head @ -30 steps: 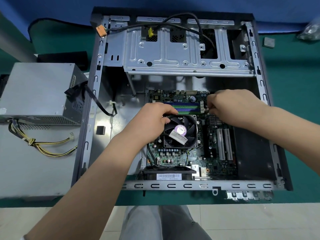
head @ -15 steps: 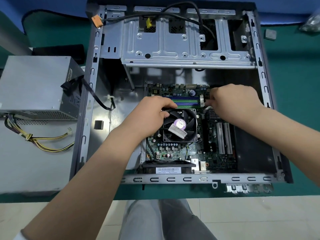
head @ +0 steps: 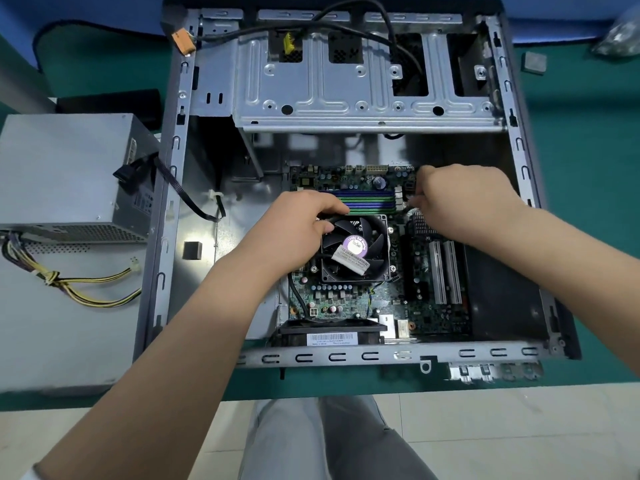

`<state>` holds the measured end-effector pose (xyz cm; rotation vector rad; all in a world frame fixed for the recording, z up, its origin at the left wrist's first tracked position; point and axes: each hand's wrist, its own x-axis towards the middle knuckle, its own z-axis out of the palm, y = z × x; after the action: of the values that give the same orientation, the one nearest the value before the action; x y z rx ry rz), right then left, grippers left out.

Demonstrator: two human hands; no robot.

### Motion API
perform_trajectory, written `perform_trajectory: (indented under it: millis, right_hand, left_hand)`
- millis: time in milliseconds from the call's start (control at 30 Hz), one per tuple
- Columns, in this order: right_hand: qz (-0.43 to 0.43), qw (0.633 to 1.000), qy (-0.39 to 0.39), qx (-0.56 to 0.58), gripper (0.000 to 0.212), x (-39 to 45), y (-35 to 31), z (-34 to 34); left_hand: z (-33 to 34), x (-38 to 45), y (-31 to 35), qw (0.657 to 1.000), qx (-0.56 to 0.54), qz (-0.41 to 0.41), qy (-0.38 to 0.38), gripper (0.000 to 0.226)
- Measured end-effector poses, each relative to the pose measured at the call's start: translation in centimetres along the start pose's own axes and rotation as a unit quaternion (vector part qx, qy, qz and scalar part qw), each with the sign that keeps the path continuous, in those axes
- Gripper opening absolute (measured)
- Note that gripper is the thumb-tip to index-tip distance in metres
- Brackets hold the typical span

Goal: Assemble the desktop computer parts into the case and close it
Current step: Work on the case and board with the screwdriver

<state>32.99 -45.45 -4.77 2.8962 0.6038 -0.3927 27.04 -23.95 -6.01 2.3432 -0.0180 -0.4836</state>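
**Both hands on the board, case open**

Your left hand (head: 301, 223) rests on the fan (head: 355, 249), fingers curled over its upper-left corner, thumb on the frame. Your right hand (head: 457, 202) is curled at the board's (head: 346, 299) upper right edge — what it pinches, if anything, cannot be told. Between the two grips: memory slots (head: 370, 202). Board lies flat inside the case (head: 346, 356), below the drive cage (head: 363, 84). Well left of your left hand, outside the case — power supply (head: 65, 174) with loose cables (head: 86, 289).
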Motion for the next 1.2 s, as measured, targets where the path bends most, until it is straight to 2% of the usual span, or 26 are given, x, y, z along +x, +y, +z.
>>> perform_trajectory:
  millis: [233,367,533,767,900,1000,1133,1200]
  right_hand:
    - [0.012,1.000,0.011,-0.002,0.032,-0.2,-0.2,0.1]
    - [-0.017,1.000,0.001,-0.019,0.022,-0.5,-0.1,0.7]
    - [-0.008,0.999,0.015,-0.043,0.008,-0.4,-0.7,0.0]
    - [0.046,0.999,-0.028,-0.010,0.032,1.0,-1.7,-0.8]
    - [0.066,0.997,-0.037,0.011,0.036,1.0,-1.5,-0.6]
    - [0.013,0.998,-0.051,-0.022,0.030,0.7,-1.0,-0.5]
    - [-0.103,0.989,-0.031,-0.106,0.010,0.4,0.1,-0.7]
    - [-0.123,0.983,-0.022,-0.137,0.011,0.5,0.4,-1.0]
  left_hand:
    - [0.0,0.0,-0.1,1.000,-0.004,-0.001,0.000,0.034]
    - [0.1,0.0,-0.1,1.000,-0.004,-0.004,-0.003,0.033]
    - [0.1,0.0,-0.2,1.000,0.003,-0.004,0.000,0.032]
    - [0.0,-0.1,-0.1,1.000,-0.001,-0.006,0.000,0.033]
    - [0.0,0.0,-0.1,1.000,0.001,-0.006,-0.001,0.033]
    - [0.0,-0.1,-0.1,1.000,-0.004,-0.006,0.000,0.033]
    - [0.0,-0.1,0.0,1.000,-0.010,-0.011,0.000,0.032]
    - [0.1,0.0,-0.1,1.000,-0.011,-0.008,-0.002,0.032]
